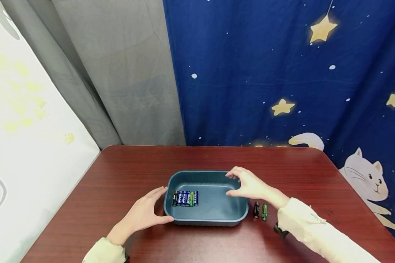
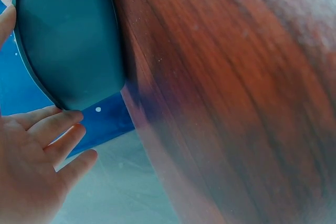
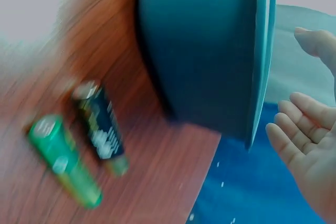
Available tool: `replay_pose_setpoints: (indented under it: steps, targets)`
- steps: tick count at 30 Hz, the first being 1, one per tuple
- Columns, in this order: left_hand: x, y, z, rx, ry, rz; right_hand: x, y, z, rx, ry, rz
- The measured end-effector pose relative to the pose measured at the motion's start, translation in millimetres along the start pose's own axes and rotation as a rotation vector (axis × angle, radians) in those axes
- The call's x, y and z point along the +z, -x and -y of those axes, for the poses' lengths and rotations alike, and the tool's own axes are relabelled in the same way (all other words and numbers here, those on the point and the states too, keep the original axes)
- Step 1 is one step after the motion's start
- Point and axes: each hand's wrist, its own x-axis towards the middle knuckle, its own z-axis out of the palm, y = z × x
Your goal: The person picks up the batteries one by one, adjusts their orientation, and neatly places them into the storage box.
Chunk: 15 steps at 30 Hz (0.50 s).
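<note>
A blue-grey plastic bin [image 1: 218, 204] sits on the table. Inside, against its left end, several batteries [image 1: 183, 199] stand side by side in a row, mostly blue, with a dark one and a green one among them. My left hand [image 1: 144, 212] touches the bin's left end, fingers spread and thumb near the front corner; the left wrist view shows fingertips [image 2: 71, 116] against its rim. Above the bin's right end hovers my right hand [image 1: 249, 185], thumb and fingers apart, nothing between them. Right of the bin lie a black battery [image 3: 101, 121] and a green battery [image 3: 65, 161], slightly blurred.
The brown wood-grain table [image 1: 145, 164] runs to a far edge in front of a grey curtain [image 1: 128, 91] and a blue star-patterned curtain [image 1: 237, 91]. At left hangs a white cloth [image 1: 26, 146].
</note>
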Motion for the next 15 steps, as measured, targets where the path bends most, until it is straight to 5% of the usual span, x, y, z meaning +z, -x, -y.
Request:
replay_pose_setpoints:
  steps: [15]
  targets:
    - [-0.2, -0.3, -1.1, -0.002, -0.002, 0.007, -22.6, 45.0, -37.8, 0.08, 0.041, -0.139]
